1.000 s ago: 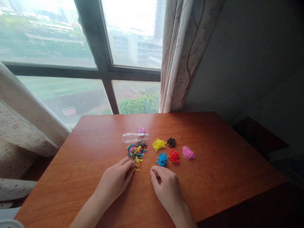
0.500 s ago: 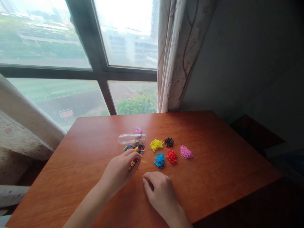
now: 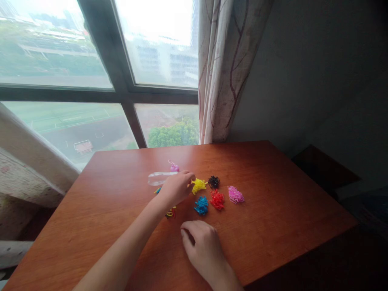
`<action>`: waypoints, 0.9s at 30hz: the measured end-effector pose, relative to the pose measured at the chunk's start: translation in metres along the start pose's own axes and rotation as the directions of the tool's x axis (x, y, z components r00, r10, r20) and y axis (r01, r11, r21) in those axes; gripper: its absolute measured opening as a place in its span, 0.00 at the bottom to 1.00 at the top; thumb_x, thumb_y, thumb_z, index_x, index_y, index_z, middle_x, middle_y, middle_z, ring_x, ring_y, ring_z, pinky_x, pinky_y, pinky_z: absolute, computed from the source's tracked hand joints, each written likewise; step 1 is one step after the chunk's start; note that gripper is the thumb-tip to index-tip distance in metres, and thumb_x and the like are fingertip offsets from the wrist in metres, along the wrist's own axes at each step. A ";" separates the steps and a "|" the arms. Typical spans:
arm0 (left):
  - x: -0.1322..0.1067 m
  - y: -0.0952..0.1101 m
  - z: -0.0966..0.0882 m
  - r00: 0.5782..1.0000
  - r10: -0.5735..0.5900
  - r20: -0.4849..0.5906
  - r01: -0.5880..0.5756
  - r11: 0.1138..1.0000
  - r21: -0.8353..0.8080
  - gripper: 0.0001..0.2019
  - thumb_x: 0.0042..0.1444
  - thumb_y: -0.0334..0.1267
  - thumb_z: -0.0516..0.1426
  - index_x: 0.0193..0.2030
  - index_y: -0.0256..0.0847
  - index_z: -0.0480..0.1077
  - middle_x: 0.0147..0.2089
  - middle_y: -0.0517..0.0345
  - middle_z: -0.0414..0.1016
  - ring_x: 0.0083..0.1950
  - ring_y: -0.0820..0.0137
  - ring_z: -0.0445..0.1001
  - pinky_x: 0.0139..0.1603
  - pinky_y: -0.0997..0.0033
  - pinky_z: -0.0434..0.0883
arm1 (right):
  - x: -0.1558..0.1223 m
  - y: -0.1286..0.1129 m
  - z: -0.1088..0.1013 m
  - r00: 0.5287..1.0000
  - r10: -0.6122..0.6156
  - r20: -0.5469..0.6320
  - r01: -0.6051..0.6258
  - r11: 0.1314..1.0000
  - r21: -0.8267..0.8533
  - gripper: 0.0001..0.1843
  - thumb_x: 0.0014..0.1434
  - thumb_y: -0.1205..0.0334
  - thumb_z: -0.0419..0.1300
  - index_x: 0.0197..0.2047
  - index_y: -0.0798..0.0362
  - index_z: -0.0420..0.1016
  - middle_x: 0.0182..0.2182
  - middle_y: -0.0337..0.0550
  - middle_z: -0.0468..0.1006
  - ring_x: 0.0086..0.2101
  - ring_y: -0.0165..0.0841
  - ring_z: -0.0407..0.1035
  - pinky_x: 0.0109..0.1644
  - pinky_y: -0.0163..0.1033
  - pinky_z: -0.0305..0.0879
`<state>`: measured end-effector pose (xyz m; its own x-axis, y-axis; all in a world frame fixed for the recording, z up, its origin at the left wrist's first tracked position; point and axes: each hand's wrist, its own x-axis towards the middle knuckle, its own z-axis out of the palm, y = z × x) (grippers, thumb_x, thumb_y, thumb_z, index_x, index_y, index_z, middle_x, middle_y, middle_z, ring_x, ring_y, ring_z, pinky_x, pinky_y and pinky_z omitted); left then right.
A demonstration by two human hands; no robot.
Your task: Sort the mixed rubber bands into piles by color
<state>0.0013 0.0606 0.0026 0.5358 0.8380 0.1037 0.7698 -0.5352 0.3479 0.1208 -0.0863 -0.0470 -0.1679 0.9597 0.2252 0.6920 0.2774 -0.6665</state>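
Observation:
My left hand (image 3: 179, 186) reaches across to the left edge of the yellow rubber band pile (image 3: 199, 186), its fingertips pinched. A yellow rubber band appears to be in the pinch, mostly hidden by the fingers. Beneath the hand and wrist, the mixed-colour rubber bands (image 3: 171, 212) are largely covered. My right hand (image 3: 202, 242) rests on the table below the blue pile (image 3: 201, 205), fingers curled in and nothing visible in them. Red rubber bands (image 3: 217, 199), black ones (image 3: 214, 182) and pink ones (image 3: 235, 194) lie in separate heaps to the right.
A clear plastic bottle-like container (image 3: 157, 178) lies on its side behind my left hand, beside a small purple item with a loop (image 3: 174, 167). The wooden table (image 3: 273, 194) stands against a window, with a patterned curtain (image 3: 218, 81) at its back edge.
My left hand has moved from the mixed bands up and right to the yellow pile. The yellow band that showed at its fingertips is gone from that spot. My right hand stays put.

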 end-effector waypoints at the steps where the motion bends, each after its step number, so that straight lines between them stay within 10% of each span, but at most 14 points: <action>1: -0.003 -0.001 -0.002 1.000 -0.004 0.001 0.004 1.000 -0.003 0.07 0.59 0.33 0.54 0.40 0.42 0.73 0.39 0.55 0.77 0.34 0.67 0.74 0.31 0.73 0.61 | 0.000 0.000 0.000 1.000 0.004 -0.002 -0.004 1.000 -0.008 0.10 0.60 0.72 0.56 0.35 0.49 0.75 0.31 0.37 0.79 0.33 0.32 0.72 0.38 0.33 0.59; 15: -0.108 -0.026 -0.015 0.982 -0.189 -0.002 0.187 0.973 -0.135 0.08 0.62 0.40 0.52 0.39 0.45 0.72 0.36 0.62 0.77 0.32 0.71 0.73 0.34 0.75 0.64 | 0.018 -0.019 0.001 0.988 0.125 0.090 -0.099 0.962 -0.255 0.06 0.60 0.68 0.61 0.39 0.47 0.71 0.33 0.35 0.79 0.34 0.34 0.74 0.33 0.36 0.54; 27: -0.129 -0.032 0.004 0.968 -0.248 0.034 0.249 0.938 -0.240 0.10 0.63 0.40 0.51 0.42 0.44 0.73 0.38 0.58 0.78 0.37 0.68 0.75 0.40 0.72 0.67 | 0.039 -0.028 0.013 0.973 0.209 0.094 -0.167 0.926 -0.339 0.04 0.63 0.68 0.58 0.37 0.49 0.72 0.33 0.40 0.80 0.35 0.36 0.75 0.32 0.35 0.54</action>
<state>-0.0909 -0.0305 -0.0252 0.3394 0.9405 -0.0175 0.7724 -0.2680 0.5758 0.0855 -0.0559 -0.0284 -0.0846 0.9963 0.0126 0.9065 0.0822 -0.4141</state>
